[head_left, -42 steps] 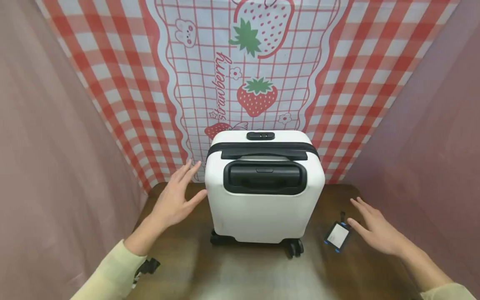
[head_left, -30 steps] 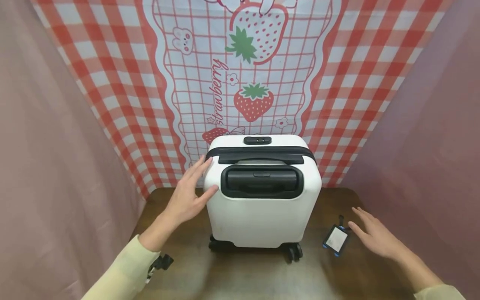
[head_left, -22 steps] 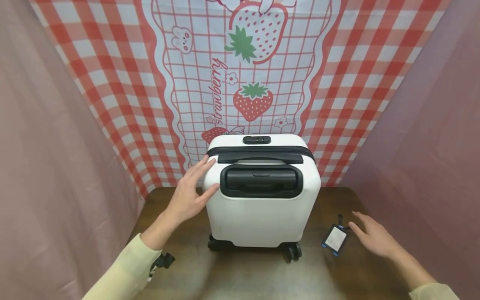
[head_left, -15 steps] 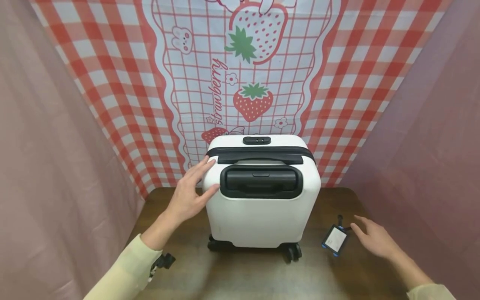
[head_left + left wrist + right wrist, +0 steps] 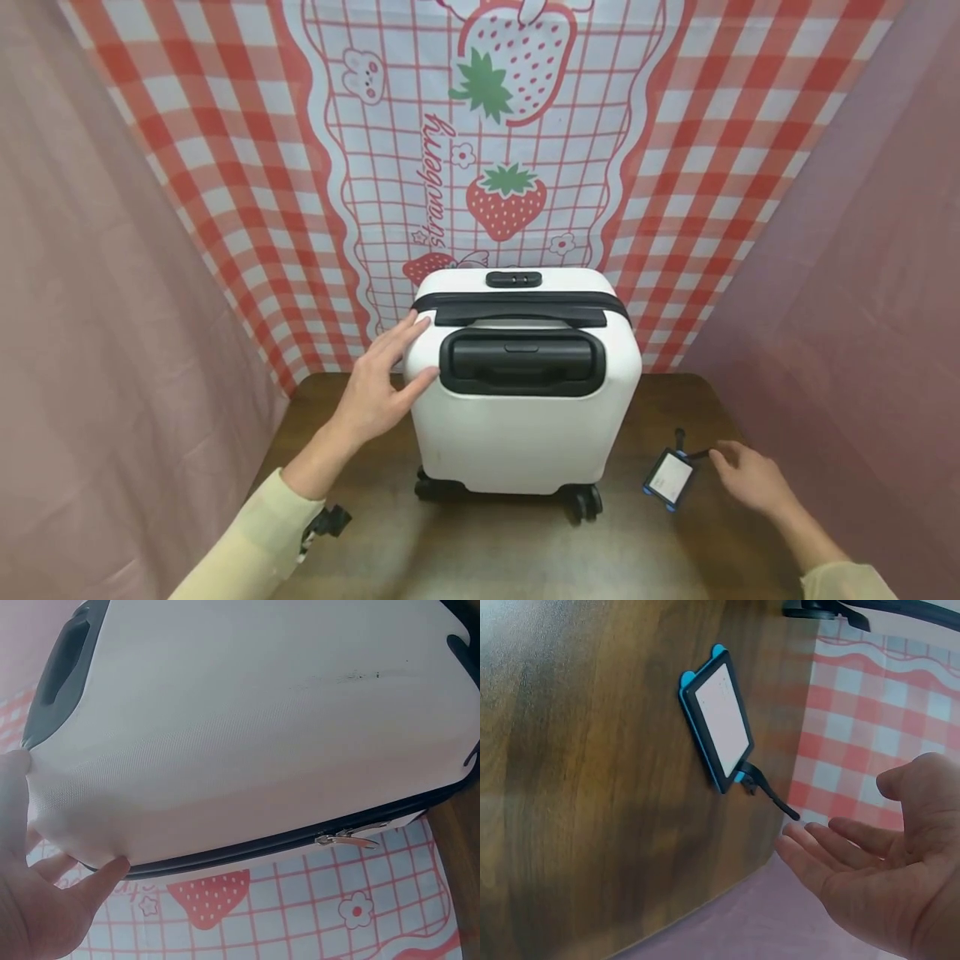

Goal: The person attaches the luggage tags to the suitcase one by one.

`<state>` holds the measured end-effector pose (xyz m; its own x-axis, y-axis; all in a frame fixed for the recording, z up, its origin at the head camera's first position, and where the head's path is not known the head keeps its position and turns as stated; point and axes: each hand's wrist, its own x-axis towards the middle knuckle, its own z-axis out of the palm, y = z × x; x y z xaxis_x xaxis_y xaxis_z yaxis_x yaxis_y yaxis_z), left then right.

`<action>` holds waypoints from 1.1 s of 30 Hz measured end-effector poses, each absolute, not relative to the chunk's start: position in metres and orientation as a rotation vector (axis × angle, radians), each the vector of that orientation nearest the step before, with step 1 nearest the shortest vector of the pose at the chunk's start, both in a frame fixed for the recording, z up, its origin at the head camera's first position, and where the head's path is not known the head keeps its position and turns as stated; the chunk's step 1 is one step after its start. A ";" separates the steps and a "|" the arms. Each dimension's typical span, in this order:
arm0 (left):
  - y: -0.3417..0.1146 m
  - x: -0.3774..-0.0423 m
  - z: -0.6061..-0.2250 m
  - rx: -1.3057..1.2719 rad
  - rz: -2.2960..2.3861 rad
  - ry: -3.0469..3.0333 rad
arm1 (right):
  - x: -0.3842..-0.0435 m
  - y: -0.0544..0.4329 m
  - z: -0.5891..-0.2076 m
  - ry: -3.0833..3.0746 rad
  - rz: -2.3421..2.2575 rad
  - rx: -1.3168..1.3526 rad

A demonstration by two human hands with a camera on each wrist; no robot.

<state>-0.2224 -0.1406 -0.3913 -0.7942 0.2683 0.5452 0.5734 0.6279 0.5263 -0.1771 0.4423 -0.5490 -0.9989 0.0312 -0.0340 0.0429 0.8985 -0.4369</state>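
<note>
A white hard-shell suitcase (image 5: 517, 442) stands upright on its black wheels, mid-table in the head view. My left hand (image 5: 375, 396) rests spread on its upper left corner; the left wrist view shows fingertips at the black zipper seam (image 5: 225, 857) and the thumb near the handle recess (image 5: 71, 675). To the right of the suitcase lies a luggage tag (image 5: 670, 479), black with blue tabs and a white card. My right hand (image 5: 753, 479) is beside it, fingers loosely bent, fingertips right at the end of its black strap (image 5: 776, 799). Thumb and fingers stand apart in the right wrist view.
The brown wooden table (image 5: 480, 558) carries everything. A red-and-white checked strawberry cloth (image 5: 510, 125) hangs behind the suitcase. Pink curtains (image 5: 135, 292) close in both sides. A black strap-like piece (image 5: 330, 522) shows beside the left sleeve.
My left hand has moved right from beside the suitcase onto its corner and stayed. My right hand has lowered slightly, its fingers bending toward the tag's strap end.
</note>
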 end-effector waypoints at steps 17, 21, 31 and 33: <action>-0.140 -0.221 -0.392 -0.661 -1.003 -2.432 | -0.187 0.444 -0.577 3.003 -0.696 0.154; -0.140 -0.220 -0.392 -0.659 -0.983 -2.440 | -0.189 0.448 -0.583 2.962 -0.691 0.183; -0.140 -0.221 -0.392 -0.662 -0.975 -2.435 | -0.196 0.440 -0.603 2.951 -0.698 0.267; -0.140 -0.221 -0.392 -0.666 -0.976 -2.433 | -0.198 0.438 -0.608 2.969 -0.673 0.246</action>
<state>-0.2207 -0.1399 -0.3920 -0.7907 0.2693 0.5498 0.5746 0.6363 0.5148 -0.1982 0.4380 -0.6078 -0.9833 0.1370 -0.1201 0.1754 0.8902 -0.4205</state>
